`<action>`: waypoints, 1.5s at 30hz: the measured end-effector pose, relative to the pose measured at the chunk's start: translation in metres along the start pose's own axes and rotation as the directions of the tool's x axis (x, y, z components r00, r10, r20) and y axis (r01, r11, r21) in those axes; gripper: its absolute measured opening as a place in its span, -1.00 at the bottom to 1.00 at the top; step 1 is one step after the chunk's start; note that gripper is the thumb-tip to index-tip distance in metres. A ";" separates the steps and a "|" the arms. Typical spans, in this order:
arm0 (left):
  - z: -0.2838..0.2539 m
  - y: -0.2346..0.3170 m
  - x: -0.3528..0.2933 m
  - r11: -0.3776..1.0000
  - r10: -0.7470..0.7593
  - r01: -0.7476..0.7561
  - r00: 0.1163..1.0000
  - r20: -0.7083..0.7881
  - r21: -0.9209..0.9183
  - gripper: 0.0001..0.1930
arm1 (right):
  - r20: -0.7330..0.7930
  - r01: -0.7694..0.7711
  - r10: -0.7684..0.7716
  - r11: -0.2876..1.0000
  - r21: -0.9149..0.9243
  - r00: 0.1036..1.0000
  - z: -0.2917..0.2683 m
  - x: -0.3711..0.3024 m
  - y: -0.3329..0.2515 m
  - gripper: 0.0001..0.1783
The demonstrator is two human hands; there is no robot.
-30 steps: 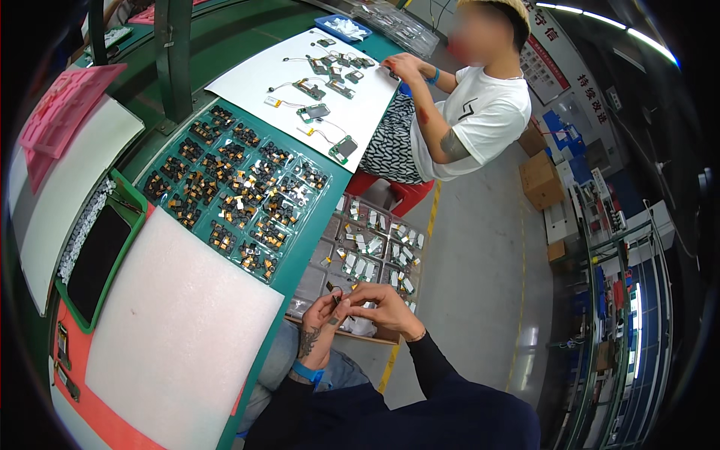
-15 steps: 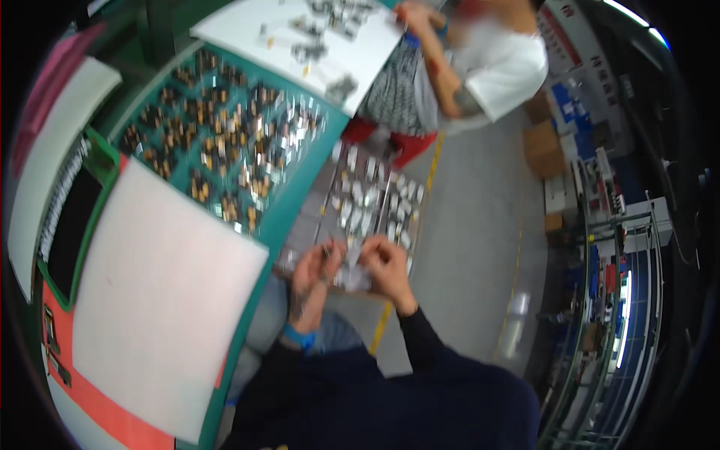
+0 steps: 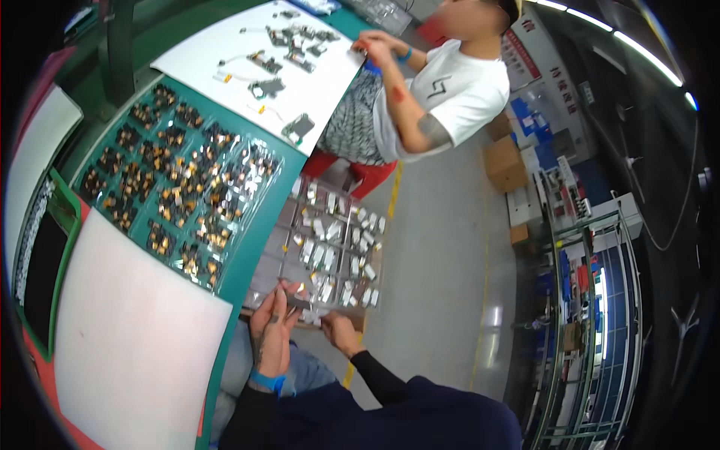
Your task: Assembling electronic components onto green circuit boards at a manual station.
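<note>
My left hand (image 3: 274,330), with a blue band at the wrist, is raised at the near end of a compartmented tray. Pinched between its thumb and fingers is a small dark strip-shaped part (image 3: 298,302). To its right, my right hand (image 3: 341,334) is closed, fingertips pressed together by the tray's near edge. What those fingertips hold, if anything, is too small to make out. Beyond both hands, the clear compartmented tray (image 3: 264,271) carries many small silvery-white parts (image 3: 324,257), standing lower than the tabletop.
On the green table (image 3: 257,247) at left lie a white sheet (image 3: 142,322) and a clear tray of black-and-orange parts (image 3: 176,176). Farther off, a white board (image 3: 217,56) bears small assemblies. A co-worker (image 3: 442,97) in a white shirt sits beyond it. Grey floor (image 3: 435,247) lies to the right.
The view has shifted, so the table and tray sit lower and further left. My right hand has dropped lower than my left. The dark part in my left hand shows more clearly.
</note>
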State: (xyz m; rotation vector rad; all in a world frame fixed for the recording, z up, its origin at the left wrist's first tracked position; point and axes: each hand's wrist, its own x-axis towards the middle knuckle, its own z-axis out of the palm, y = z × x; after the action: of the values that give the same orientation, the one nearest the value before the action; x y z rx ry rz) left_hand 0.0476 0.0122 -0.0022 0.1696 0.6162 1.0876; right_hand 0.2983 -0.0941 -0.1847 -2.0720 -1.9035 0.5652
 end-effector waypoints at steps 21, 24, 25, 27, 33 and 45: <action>0.007 0.005 -0.008 0.977 0.031 -0.051 0.995 0.099 0.207 -0.53 | 0.590 -0.514 0.177 -0.340 0.788 0.787 -0.138 0.056 -0.170 -0.71; 0.009 0.003 -0.002 0.981 0.025 -0.047 0.993 0.117 0.186 -0.54 | 0.554 -0.492 0.178 -0.298 0.818 0.813 -0.144 0.062 -0.166 -0.72; 0.011 0.002 0.001 0.982 0.033 -0.055 0.992 0.122 0.179 -0.56 | 0.516 -0.465 0.198 -0.254 0.848 0.833 -0.148 0.065 -0.164 -0.73; 0.015 0.001 0.006 0.984 0.048 -0.071 0.989 0.139 0.164 -0.58 | 0.430 -0.402 0.234 -0.159 0.902 0.872 -0.154 0.070 -0.162 -0.74; -0.005 -0.004 0.002 0.978 -0.024 0.003 0.995 0.095 0.209 -0.62 | 0.105 -0.204 0.243 0.425 0.882 0.964 -0.185 0.075 -0.180 -0.82; 0.009 0.005 -0.004 0.944 -0.165 0.132 0.983 0.086 0.304 -0.58 | -0.244 0.095 0.079 0.774 0.626 0.967 -0.290 0.093 -0.202 -0.85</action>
State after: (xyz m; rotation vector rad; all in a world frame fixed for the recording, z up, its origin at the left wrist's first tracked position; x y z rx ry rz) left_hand 0.0475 0.0121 0.0085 0.4355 0.6796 0.8296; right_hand 0.2578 0.0369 0.1543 -1.5913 -1.3166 0.7657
